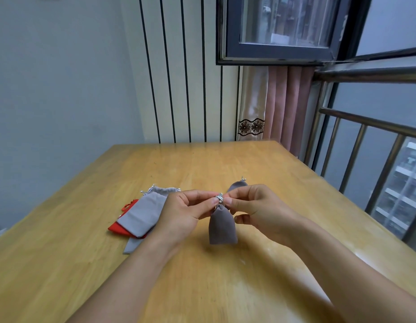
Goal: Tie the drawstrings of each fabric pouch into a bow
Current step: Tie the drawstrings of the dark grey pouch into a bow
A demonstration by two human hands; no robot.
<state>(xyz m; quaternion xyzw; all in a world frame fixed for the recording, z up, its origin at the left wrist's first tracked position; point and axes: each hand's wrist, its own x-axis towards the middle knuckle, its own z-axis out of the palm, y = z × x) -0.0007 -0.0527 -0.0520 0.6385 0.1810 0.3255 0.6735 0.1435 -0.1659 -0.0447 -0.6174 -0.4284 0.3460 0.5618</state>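
Note:
A small dark grey fabric pouch (222, 227) hangs just above the wooden table (225, 164), held up by its silver drawstrings (219, 197). My left hand (186, 213) pinches the strings from the left and my right hand (256, 206) pinches them from the right, fingertips almost meeting at the pouch's gathered neck. To the left lies a pile of flat pouches: a light grey one (141, 212) on top, a red one (119, 229) under it and another grey one (131, 245) below. A further dark grey pouch (236, 185) lies behind my right hand, partly hidden.
The table's right edge runs along a metal railing (356, 150) and a window. A curtain (281, 106) hangs behind the far right corner. A striped wall stands beyond the table's far edge.

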